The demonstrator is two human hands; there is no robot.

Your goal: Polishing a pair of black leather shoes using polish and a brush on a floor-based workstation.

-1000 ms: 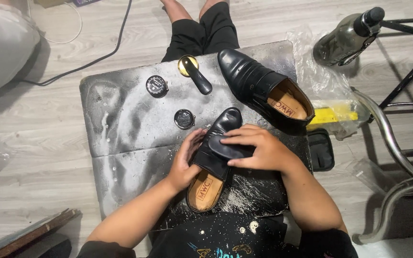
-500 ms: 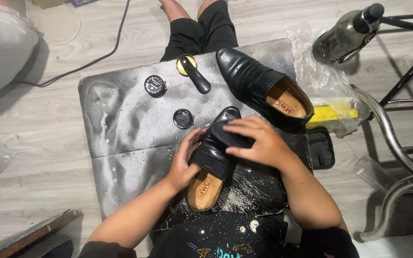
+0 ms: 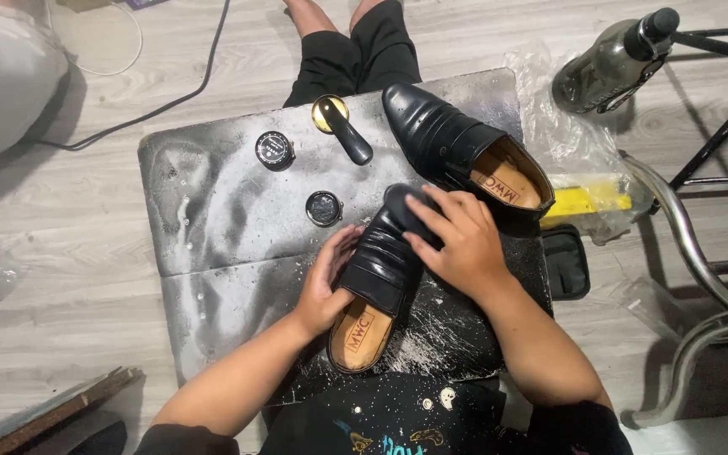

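Now the left hand (image 3: 329, 282) cupped the black shoe (image 3: 385, 261) near the board's (image 3: 212, 211) front edge, right hand (image 3: 457, 240) spread flat on top — shoe could slide off.

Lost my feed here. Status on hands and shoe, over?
Left hand steadies the near shoe by its side. Right hand lies flat on its toe. Second shoe and two round tins sit apart.

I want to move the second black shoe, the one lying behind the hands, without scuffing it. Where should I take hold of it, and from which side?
Probably by the heel end of the black shoe: its opening faces up and right, clear of both hands, so a grip over the collar from the right looks easiest. The toe lies close to the brush.
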